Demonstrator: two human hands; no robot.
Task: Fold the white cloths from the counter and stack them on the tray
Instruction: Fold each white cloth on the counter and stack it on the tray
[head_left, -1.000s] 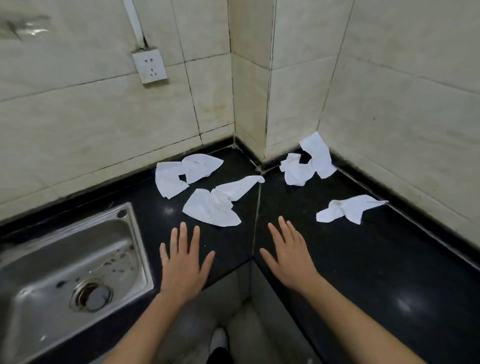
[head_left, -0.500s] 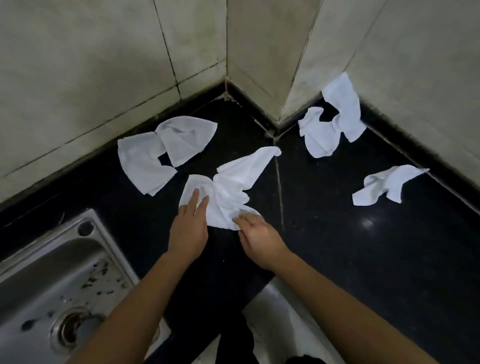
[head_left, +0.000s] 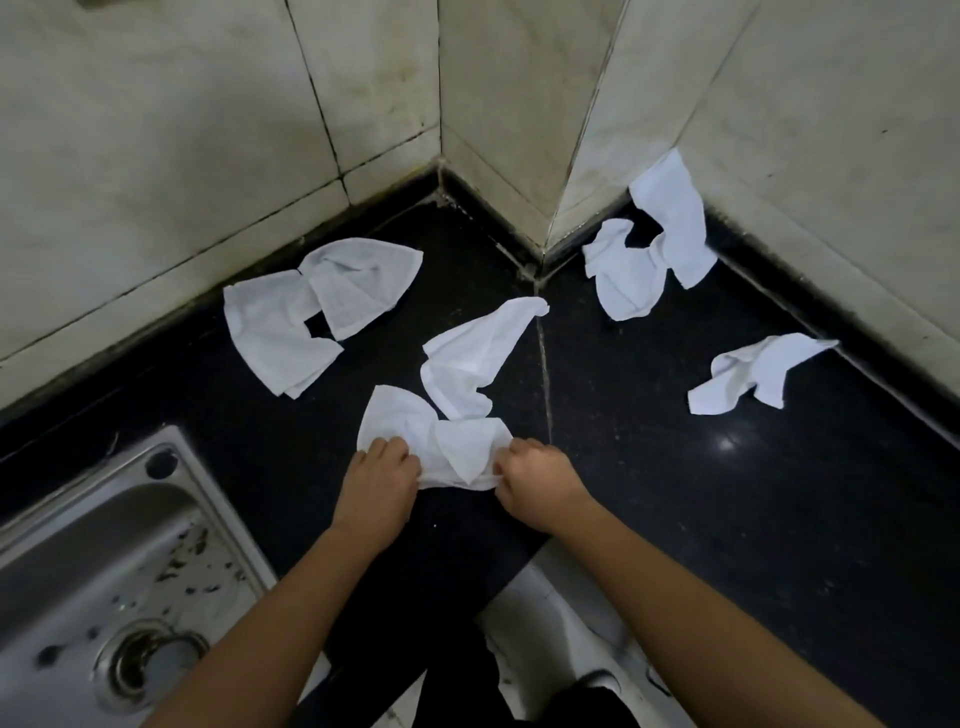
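Several crumpled white cloths lie on the black counter (head_left: 727, 509). My left hand (head_left: 382, 475) and my right hand (head_left: 537, 480) each grip the near edge of the middle cloth (head_left: 467, 389), fingers curled into its fabric. Another cloth (head_left: 311, 306) lies at the back left by the wall. A third cloth (head_left: 649, 249) sits in the corner, partly leaning up the right wall. A smaller cloth (head_left: 753, 371) lies at the right. No tray is in view.
A steel sink (head_left: 93, 571) with dirt specks and a drain is set into the counter at the lower left. Tiled walls (head_left: 156, 156) close the counter at the back and right. The counter's front edge notches inward between my arms.
My hands went from hovering open over the counter to the middle cloth, then curled on its near edge and bunched it toward me. The camera came closer and tilted down.
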